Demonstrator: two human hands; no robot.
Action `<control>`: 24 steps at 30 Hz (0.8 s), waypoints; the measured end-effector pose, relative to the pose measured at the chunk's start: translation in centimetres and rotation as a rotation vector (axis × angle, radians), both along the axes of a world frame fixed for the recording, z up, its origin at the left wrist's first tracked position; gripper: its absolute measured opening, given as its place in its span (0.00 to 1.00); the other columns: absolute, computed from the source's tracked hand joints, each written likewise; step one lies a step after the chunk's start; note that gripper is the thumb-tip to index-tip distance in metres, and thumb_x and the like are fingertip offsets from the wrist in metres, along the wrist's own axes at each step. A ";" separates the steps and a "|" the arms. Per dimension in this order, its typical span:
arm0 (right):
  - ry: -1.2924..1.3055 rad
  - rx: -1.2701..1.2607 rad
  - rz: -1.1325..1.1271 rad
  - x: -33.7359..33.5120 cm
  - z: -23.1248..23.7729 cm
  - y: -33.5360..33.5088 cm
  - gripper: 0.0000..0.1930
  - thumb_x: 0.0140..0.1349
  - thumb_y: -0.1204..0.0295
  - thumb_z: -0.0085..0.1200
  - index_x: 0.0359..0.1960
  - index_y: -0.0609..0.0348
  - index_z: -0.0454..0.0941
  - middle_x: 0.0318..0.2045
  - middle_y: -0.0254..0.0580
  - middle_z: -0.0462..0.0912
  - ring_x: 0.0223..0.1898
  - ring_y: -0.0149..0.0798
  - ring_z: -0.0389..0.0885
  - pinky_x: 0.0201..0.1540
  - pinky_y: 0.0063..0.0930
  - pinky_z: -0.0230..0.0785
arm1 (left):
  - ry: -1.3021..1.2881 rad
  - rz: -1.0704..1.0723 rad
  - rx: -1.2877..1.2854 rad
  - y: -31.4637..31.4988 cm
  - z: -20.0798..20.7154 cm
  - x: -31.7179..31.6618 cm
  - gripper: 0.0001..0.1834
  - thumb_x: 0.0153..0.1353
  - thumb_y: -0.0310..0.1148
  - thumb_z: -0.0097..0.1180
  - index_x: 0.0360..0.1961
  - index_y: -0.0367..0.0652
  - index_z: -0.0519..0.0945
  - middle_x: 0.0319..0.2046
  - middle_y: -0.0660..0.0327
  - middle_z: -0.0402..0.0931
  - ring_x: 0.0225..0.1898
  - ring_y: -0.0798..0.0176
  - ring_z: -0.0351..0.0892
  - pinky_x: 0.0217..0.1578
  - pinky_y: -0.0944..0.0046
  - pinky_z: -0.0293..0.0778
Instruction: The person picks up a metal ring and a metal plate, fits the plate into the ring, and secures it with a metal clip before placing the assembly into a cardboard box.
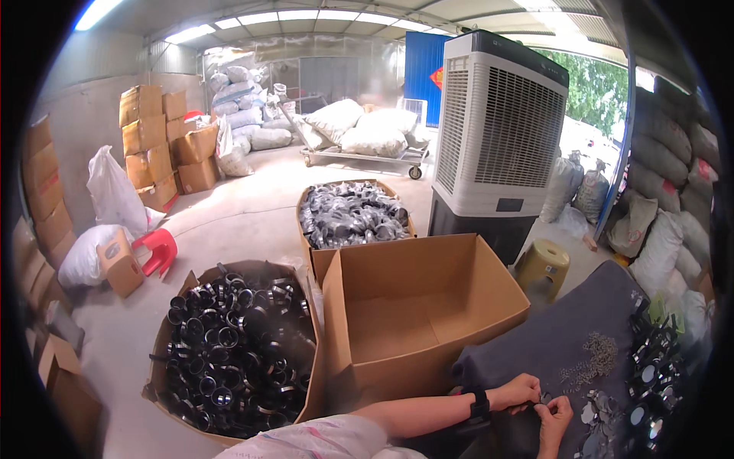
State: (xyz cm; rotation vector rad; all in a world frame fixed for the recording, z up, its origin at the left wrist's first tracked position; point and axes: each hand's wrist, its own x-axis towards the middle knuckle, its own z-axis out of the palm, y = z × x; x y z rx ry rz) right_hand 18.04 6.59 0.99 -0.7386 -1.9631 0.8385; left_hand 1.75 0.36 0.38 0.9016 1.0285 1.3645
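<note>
My left hand, with a dark band on its wrist, and my right hand meet over the dark grey cloth at the lower right. Both sets of fingers are closed in a pinch around a small dark piece, too small and covered to name. Right of my hands lies a heap of flat, grey metal pieces. Farther up the cloth, small metal bits are scattered in a patch. Black parts with shiny round faces pile up along the right edge.
An open cardboard box stands left of the cloth. Beside it, another carton holds black ring-shaped parts; one behind holds wrapped parts. An air cooler, a yellowish stool, a red stool and a sack-loaded trolley stand around.
</note>
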 end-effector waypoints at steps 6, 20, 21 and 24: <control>0.010 -0.022 -0.009 -0.2 -0.5 0.6 0.15 0.38 0.81 0.61 0.17 0.58 0.63 0.15 0.26 0.61 0.18 0.23 0.59 0.21 0.20 0.53 | -0.031 -0.040 -0.035 0.4 0.3 -0.6 0.03 0.54 0.24 0.52 0.25 0.39 0.71 0.12 0.62 0.68 0.07 0.71 0.64 0.05 0.71 0.56; -0.976 0.313 -0.375 6.5 4.9 -4.1 0.20 0.57 0.59 0.57 0.44 0.63 0.77 0.40 0.54 0.79 0.44 0.55 0.76 0.46 0.44 0.69 | -0.004 -0.031 -0.067 -0.2 0.8 -0.7 0.03 0.53 0.23 0.53 0.25 0.39 0.71 0.13 0.64 0.68 0.08 0.72 0.65 0.05 0.72 0.56; -1.095 0.330 -0.374 6.8 4.6 -4.3 0.21 0.57 0.59 0.57 0.44 0.63 0.77 0.41 0.54 0.78 0.45 0.55 0.75 0.47 0.44 0.69 | -0.014 -0.036 -0.064 -0.2 0.8 -0.7 0.03 0.53 0.23 0.53 0.25 0.39 0.71 0.14 0.64 0.68 0.08 0.73 0.64 0.05 0.72 0.56; -1.069 0.393 -0.415 7.2 3.0 -4.4 0.21 0.58 0.59 0.56 0.44 0.64 0.77 0.41 0.53 0.78 0.45 0.54 0.75 0.47 0.43 0.69 | 0.008 -0.046 -0.064 -0.5 1.4 -0.5 0.03 0.53 0.23 0.53 0.25 0.39 0.72 0.14 0.64 0.68 0.08 0.73 0.65 0.05 0.72 0.56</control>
